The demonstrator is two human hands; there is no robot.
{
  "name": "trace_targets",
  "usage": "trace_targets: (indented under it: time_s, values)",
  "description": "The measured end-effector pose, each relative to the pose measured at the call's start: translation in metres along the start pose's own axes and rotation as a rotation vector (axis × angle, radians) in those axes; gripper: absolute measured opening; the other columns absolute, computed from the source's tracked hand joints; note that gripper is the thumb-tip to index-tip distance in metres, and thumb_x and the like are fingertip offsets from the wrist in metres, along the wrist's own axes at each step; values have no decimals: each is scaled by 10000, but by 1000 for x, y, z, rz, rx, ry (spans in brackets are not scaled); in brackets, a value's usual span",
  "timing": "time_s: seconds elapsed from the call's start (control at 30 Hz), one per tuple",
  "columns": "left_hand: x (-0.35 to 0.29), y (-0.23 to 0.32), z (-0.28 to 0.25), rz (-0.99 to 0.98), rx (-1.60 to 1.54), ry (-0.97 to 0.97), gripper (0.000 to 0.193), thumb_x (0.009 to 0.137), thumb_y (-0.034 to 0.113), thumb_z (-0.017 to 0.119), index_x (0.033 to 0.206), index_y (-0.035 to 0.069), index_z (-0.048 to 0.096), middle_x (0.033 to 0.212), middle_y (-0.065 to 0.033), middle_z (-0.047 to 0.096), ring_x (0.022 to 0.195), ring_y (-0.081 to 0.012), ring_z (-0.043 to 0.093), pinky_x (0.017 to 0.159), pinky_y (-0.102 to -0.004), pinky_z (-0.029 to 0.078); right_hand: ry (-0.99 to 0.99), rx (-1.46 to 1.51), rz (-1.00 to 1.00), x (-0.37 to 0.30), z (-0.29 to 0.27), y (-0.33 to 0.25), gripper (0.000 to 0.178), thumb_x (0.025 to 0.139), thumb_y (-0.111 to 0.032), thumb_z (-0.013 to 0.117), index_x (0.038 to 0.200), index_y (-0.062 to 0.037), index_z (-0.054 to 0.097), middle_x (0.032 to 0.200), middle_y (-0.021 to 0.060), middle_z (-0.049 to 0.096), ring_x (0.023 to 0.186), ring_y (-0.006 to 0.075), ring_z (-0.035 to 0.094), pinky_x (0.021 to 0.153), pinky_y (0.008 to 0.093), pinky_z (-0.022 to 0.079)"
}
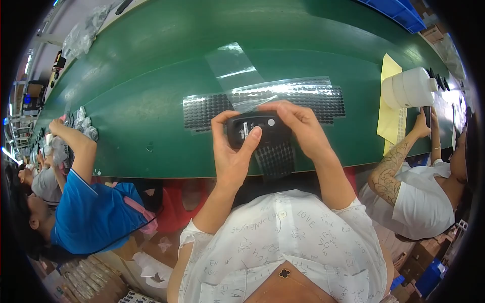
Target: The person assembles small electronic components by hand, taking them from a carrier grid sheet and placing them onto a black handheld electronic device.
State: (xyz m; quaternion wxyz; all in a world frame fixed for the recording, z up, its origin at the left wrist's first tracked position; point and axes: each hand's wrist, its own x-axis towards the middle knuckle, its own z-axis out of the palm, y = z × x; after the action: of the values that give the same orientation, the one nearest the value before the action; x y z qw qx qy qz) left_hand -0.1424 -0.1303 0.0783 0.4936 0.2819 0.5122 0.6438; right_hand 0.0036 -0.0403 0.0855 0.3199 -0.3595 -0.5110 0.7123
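Both my hands hold a black computer mouse (262, 125), its underside turned up with a printed label and a round white spot. My left hand (231, 156) wraps the left end, its thumb pressed flat on the underside. At the upper right corner, my right hand (306, 132) grips the edge between thumb and curled fingers; whether a small piece is pinched there I cannot tell. Behind the mouse lie clear sheets of round black pads (298, 93), partly overlapping. A strip of dark pads (275, 160) hangs below the mouse near the table edge.
A clear plastic strip (233, 63) lies on the green table (141, 96) beyond the sheets. To the right are yellow paper (390, 113) and a white bottle (408, 88) on its side. Co-workers sit close on both sides: a blue shirt (96, 217) and a tattooed arm (394, 164).
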Motion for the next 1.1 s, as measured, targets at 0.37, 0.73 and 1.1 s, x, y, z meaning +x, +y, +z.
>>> trace_targets:
  time_s: [0.37,0.73,1.1]
  values:
    - [15,20,-21,-64,268,-320,508,751,22,822,1161,32,523,1035,-86,632,903,-117,623,770,-242,522,62,-246,-323,-20,9,1,317,959,-214,656,1205,-14,661,1207,66,633,1062,152,601,925,288,475]
    - [17,12,-42,-106,-419,219,424,862,89,702,1243,-4,544,1126,-187,642,1012,-304,673,809,-391,607,347,-77,-423,-15,1,5,245,1000,-65,562,1229,-13,635,1131,83,677,1035,124,604,898,235,460]
    - [6,11,-32,-26,-142,-191,454,829,155,762,1203,-39,594,1237,-180,597,1086,-292,647,879,-368,561,307,-121,-376,-16,8,6,264,965,-40,616,1226,-60,649,1032,27,656,839,46,573,705,200,476]
